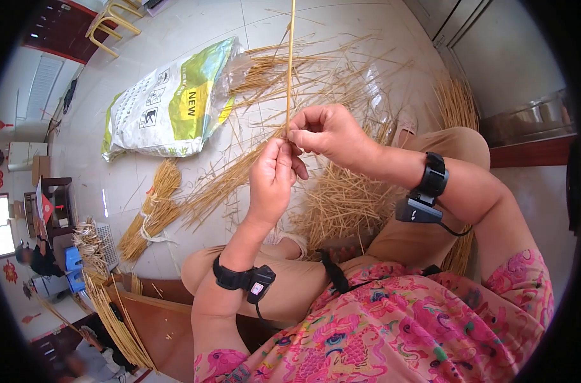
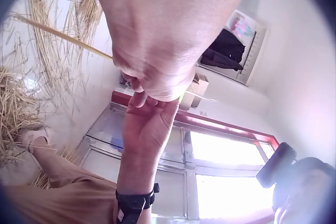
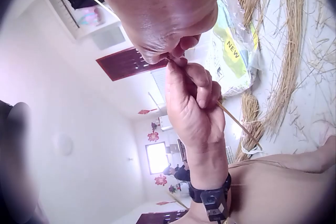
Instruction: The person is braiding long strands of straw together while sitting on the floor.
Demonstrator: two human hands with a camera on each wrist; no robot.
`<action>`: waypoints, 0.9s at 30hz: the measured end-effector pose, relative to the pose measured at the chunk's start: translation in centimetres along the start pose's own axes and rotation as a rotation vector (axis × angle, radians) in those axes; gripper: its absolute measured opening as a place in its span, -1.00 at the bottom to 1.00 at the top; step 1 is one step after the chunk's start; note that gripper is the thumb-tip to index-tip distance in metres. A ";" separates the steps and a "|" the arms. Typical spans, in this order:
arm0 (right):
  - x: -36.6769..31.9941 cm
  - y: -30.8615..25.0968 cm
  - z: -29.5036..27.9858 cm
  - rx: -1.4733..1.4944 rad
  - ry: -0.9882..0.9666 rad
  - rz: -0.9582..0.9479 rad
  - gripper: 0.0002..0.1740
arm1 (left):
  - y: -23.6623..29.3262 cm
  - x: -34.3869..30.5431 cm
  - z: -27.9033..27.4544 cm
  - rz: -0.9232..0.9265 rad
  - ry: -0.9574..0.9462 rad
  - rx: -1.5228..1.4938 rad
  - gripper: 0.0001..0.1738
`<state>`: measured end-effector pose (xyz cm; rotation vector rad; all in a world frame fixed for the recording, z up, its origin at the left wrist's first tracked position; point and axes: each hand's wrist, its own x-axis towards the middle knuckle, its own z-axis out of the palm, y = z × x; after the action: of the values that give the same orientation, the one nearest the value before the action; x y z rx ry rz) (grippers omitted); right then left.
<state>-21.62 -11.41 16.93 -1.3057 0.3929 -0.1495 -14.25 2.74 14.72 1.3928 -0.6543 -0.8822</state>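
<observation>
Both hands meet in front of the person and work on a long straw strand (image 1: 291, 64), which runs upward from the fingers in the head view. My left hand (image 1: 272, 179) pinches it low, thumb against curled fingers. Close against it, my right hand (image 1: 325, 131) grips between thumb and bent forefinger. The strand also shows beside the hands in the left wrist view, where a thin pale end (image 2: 202, 97) sticks out on the other side. Fingers hide the spot being worked. Below the hands lies a heap of loose straw (image 1: 341, 204).
A white and green bag (image 1: 156, 102) with straw at its mouth lies on the tiled floor. Near it is a tied straw bundle (image 1: 151, 210). More straw stands against the right wall (image 1: 456, 105). Long stalks (image 1: 115, 319) lean by a brown wooden surface (image 1: 166, 319) at lower left.
</observation>
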 end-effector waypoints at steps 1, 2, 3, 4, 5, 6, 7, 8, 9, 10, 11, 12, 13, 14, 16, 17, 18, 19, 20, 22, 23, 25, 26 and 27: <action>0.0 0.0 0.0 -0.024 0.004 0.001 -0.86 | 0.0 0.0 -0.1 -0.019 -0.015 -0.031 -0.72; 0.0 0.0 -0.1 -0.047 0.008 0.001 -0.86 | 0.0 0.0 -0.2 -0.038 -0.031 -0.061 -0.72; 0.1 -0.1 -0.1 -0.053 0.002 0.006 -0.86 | -0.1 0.1 -0.3 -0.058 -0.045 -0.091 -0.72; 0.1 -0.2 -0.3 -0.058 -0.004 0.011 -0.87 | -0.1 0.0 -0.3 -0.064 -0.044 -0.137 -0.72; 0.1 -0.4 -0.4 -0.063 -0.010 0.016 -0.87 | -0.1 0.1 -0.1 -0.071 -0.043 -0.184 -0.72; 0.2 -0.3 -0.4 -0.047 -0.013 0.015 -0.88 | -0.1 0.1 -0.1 -0.078 -0.042 -0.230 -0.71; 0.2 -0.3 -0.4 -0.031 -0.014 0.013 -0.88 | 0.0 0.1 -0.1 -0.111 -0.065 -0.291 -0.71; 0.2 -0.3 -0.4 -0.015 -0.016 0.012 -0.89 | 0.2 0.0 -0.3 -0.144 -0.088 -0.352 -0.71; 0.3 -0.2 -0.4 0.013 -0.024 0.013 -0.90 | 0.4 0.0 -0.5 -0.178 -0.110 -0.413 -0.71; 0.3 -0.1 -0.5 0.041 -0.031 0.015 -0.91 | 0.4 0.0 -0.6 -0.187 -0.132 -0.438 -0.71; 0.3 -0.1 -0.5 0.068 -0.040 0.016 -0.92 | 0.4 0.0 -0.6 -0.196 -0.153 -0.463 -0.71; 0.2 -0.2 -0.6 0.076 -0.038 0.023 -0.92 | 0.4 0.1 -0.6 -0.205 -0.174 -0.488 -0.71; 0.2 -0.3 -0.5 0.082 -0.035 0.030 -0.92 | 0.3 0.1 -0.8 -0.207 -0.196 -0.512 -0.72; 0.1 -0.4 -0.4 0.089 -0.032 0.037 -0.92 | 0.2 0.1 -1.0 -0.209 -0.218 -0.536 -0.73; 0.1 -0.2 -0.5 0.112 -0.054 0.031 -0.93 | 0.0 -0.1 -1.0 -0.214 -0.247 -0.568 -0.74; 0.1 -0.1 -0.5 0.124 -0.066 0.027 -0.93 | -0.1 -0.1 -0.9 -0.218 -0.252 -0.576 -0.74; 0.2 0.1 -0.6 0.148 -0.076 0.030 -0.93 | -0.1 -0.2 -0.9 -0.222 -0.257 -0.583 -0.74; 0.2 0.4 -0.7 0.172 -0.086 0.032 -0.93 | -0.2 -0.1 -0.9 -0.223 -0.290 -0.618 -0.74; 0.2 0.5 -0.8 0.196 -0.096 0.034 -0.93 | -0.2 0.0 -1.0 -0.224 -0.323 -0.652 -0.74; 0.1 0.7 -0.6 0.282 -0.115 0.077 -0.94 | -0.3 0.1 -1.4 -0.225 -0.379 -0.705 -0.74; 0.1 0.7 -0.5 0.325 -0.125 0.099 -0.94 | -0.4 0.1 -1.5 -0.227 -0.400 -0.723 -0.74; 0.0 0.3 -0.5 0.298 -0.140 0.077 -0.94 | -0.3 0.1 -1.6 -0.235 -0.419 -0.754 -0.73; 0.0 0.1 -0.6 0.284 -0.147 0.066 -0.94 | -0.1 0.1 -1.5 -0.240 -0.416 -0.766 -0.73; 0.1 0.2 -0.6 0.267 -0.146 0.056 -0.94 | 0.0 0.0 -1.5 -0.245 -0.415 -0.778 -0.73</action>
<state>-21.79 -11.99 16.63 -1.0345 0.2740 -0.0563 -12.99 3.51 14.61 0.5925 -0.3713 -1.4516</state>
